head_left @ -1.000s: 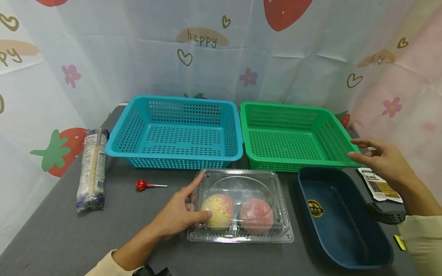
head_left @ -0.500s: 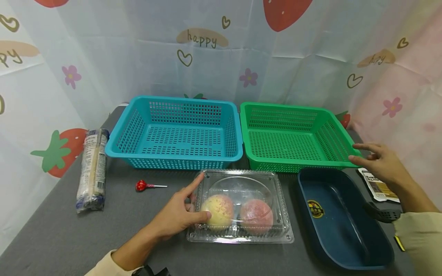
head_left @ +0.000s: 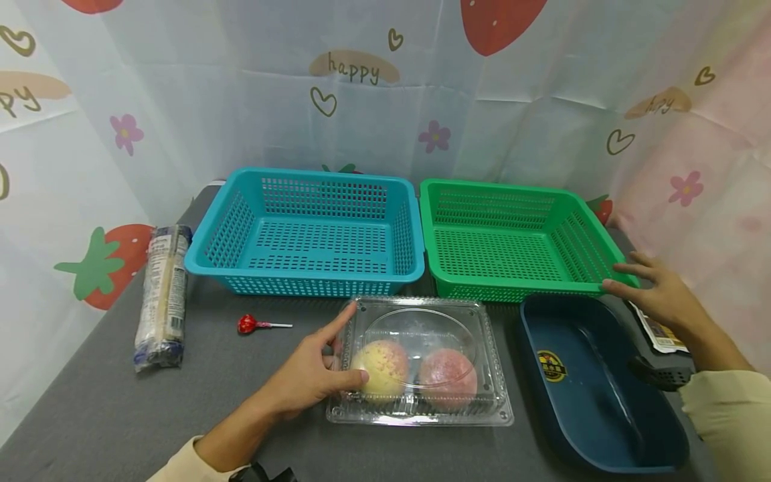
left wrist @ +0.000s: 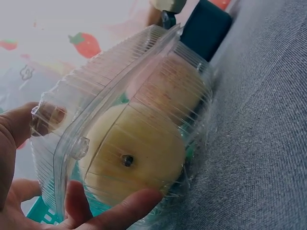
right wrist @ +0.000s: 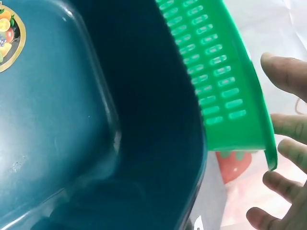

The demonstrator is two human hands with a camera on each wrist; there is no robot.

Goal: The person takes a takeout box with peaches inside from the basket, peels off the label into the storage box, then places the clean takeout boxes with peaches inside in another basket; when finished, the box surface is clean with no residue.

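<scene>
At the table's front, my left hand (head_left: 307, 378) holds the left end of a clear plastic clamshell box (head_left: 415, 328), thumb on the lid and fingers around its side. Inside sit a yellow apple-like fruit (head_left: 381, 368) and a pink one (head_left: 448, 375). The left wrist view shows the yellow fruit (left wrist: 132, 153) close to my fingers (left wrist: 132, 208). On the right, my right hand (head_left: 659, 294) has its fingers spread at the front right corner of a green basket (head_left: 530, 286). Nothing is held there. In the right wrist view the fingertips stand right beside the basket's rim (right wrist: 261, 105).
A light-blue basket (head_left: 301, 273) stands left of the green one. A deep navy basin (head_left: 593, 388) lies below my right wrist. A flat packet (head_left: 665, 338) is partly hidden behind that arm. Further left are a red lollipop (head_left: 247, 324) and a long wrapped package (head_left: 161, 294).
My right hand has moved slightly left and nearer to me, closer to the green basket's corner. The sleeve now covers the small yellow item. My left hand and the box have stayed put.
</scene>
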